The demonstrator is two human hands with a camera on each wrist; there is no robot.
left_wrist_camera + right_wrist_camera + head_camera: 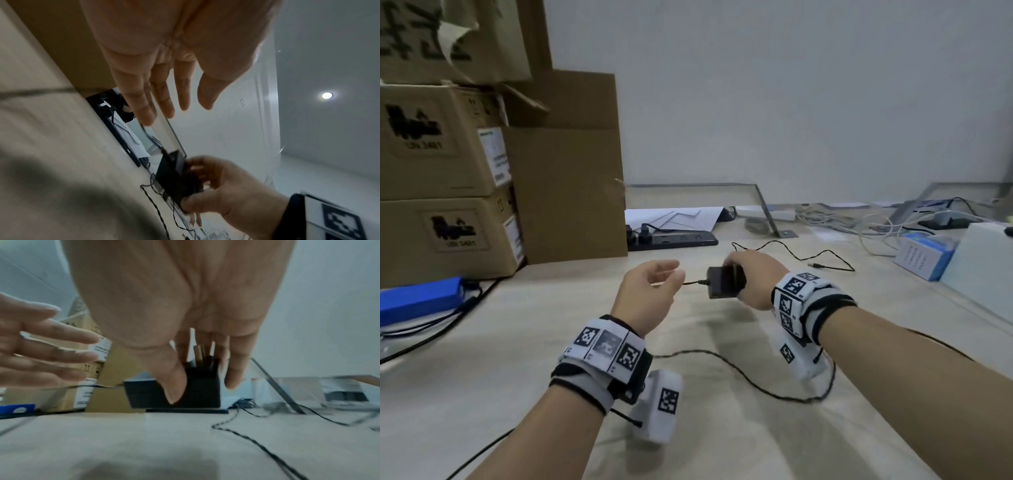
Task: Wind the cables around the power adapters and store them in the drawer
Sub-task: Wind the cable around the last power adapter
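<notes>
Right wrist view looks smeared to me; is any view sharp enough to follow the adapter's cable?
Right wrist view: motion blur smears the left hand and cable. Left wrist view: soft, ceiling light glares, right hand grips the adapter. Head view: sharpest, cable traceable, edges bent by the wide angle.

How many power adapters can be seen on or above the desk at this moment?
1. The black power adapter is held above the desk in the right hand. Its cable trails across the desktop. Others may be hidden among the clutter at the far right.
</notes>
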